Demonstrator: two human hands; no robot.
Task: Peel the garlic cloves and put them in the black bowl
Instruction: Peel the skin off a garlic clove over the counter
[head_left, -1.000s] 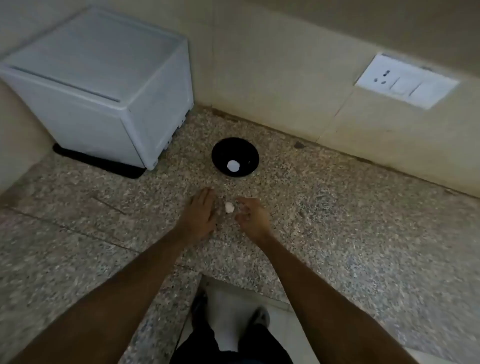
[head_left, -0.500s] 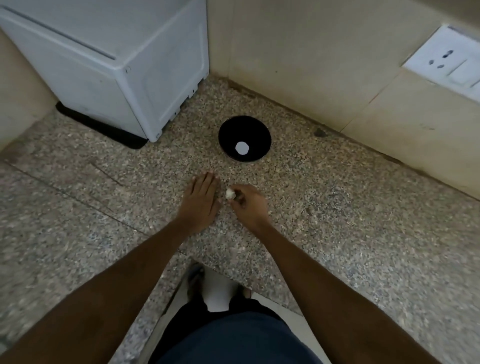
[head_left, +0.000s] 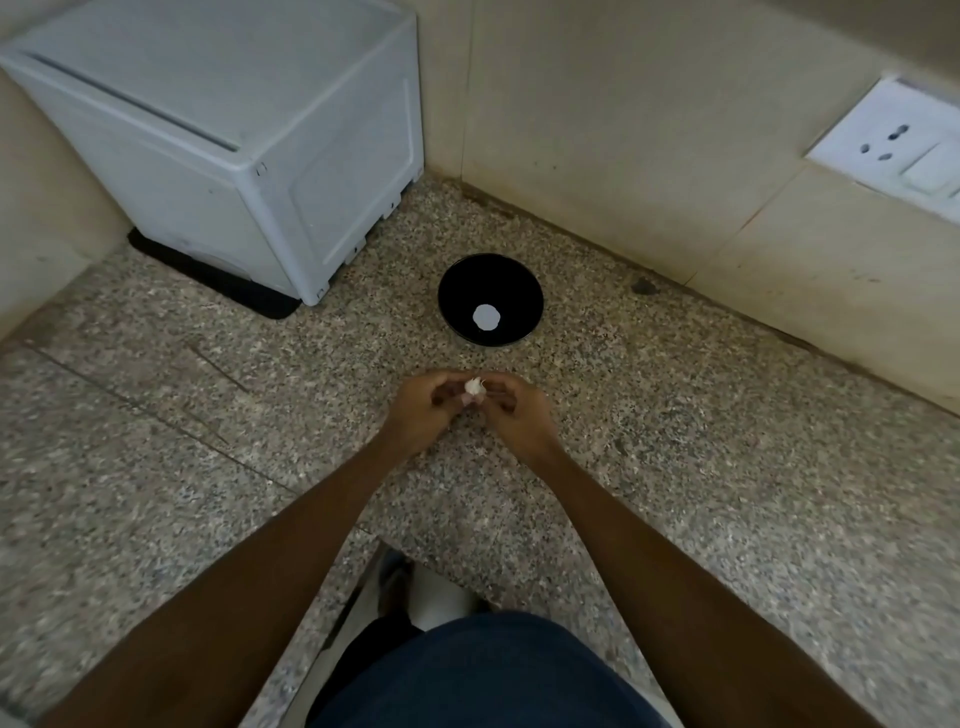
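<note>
A small white garlic clove (head_left: 473, 386) sits between both hands, just above the speckled granite counter (head_left: 675, 441). My left hand (head_left: 422, 410) curls its fingers round the clove from the left. My right hand (head_left: 514, 410) pinches it from the right. Most of the clove is hidden by the fingertips. The black bowl (head_left: 457, 296) stands a short way beyond the hands, near the back wall, with a pale round piece (head_left: 487, 316) lying in its bottom.
A white box-shaped appliance (head_left: 249, 135) on a black mat fills the back left corner. Beige tiled walls close the back. A white socket and switch plate (head_left: 898, 150) is on the right wall. The counter's front edge cuts in near my legs.
My left hand lifted off the counter and curled onto the clove, joining the right hand. Both hands now hold the clove together above the counter.
</note>
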